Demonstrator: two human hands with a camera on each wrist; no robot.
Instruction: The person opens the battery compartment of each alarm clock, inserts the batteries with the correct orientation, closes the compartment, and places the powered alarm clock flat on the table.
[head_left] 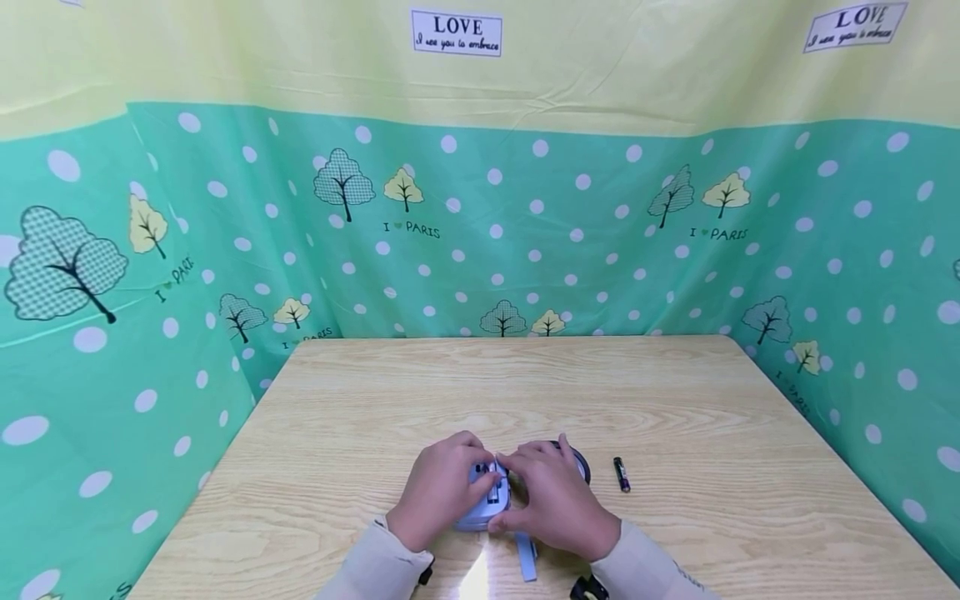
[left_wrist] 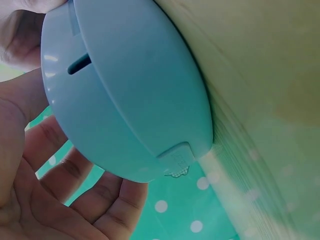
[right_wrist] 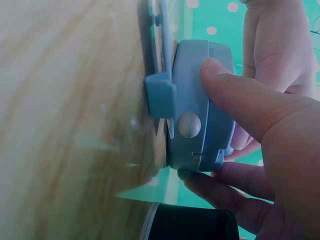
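Note:
A light-blue rounded plastic device (head_left: 471, 520) lies on the table with its battery compartment facing up; a small battery (head_left: 492, 494) shows in it. My left hand (head_left: 442, 482) holds the device from the left, its thumb at the battery. My right hand (head_left: 558, 502) grips the opposite side, thumb low on the near edge and fingers at the compartment's far end. A slot marks the device's side (left_wrist: 127, 80) in the left wrist view. In the right wrist view, a silver round button (right_wrist: 189, 124) sits on its side. The fingers partly hide the compartment.
A narrow light-blue plastic strip (head_left: 527, 558) lies in front of the device. One loose dark battery (head_left: 622, 475) lies to the right. Behind my right hand is a round black-rimmed object (head_left: 584, 464), mostly hidden. A polka-dot curtain (head_left: 525, 233) hangs around the table (head_left: 360, 383).

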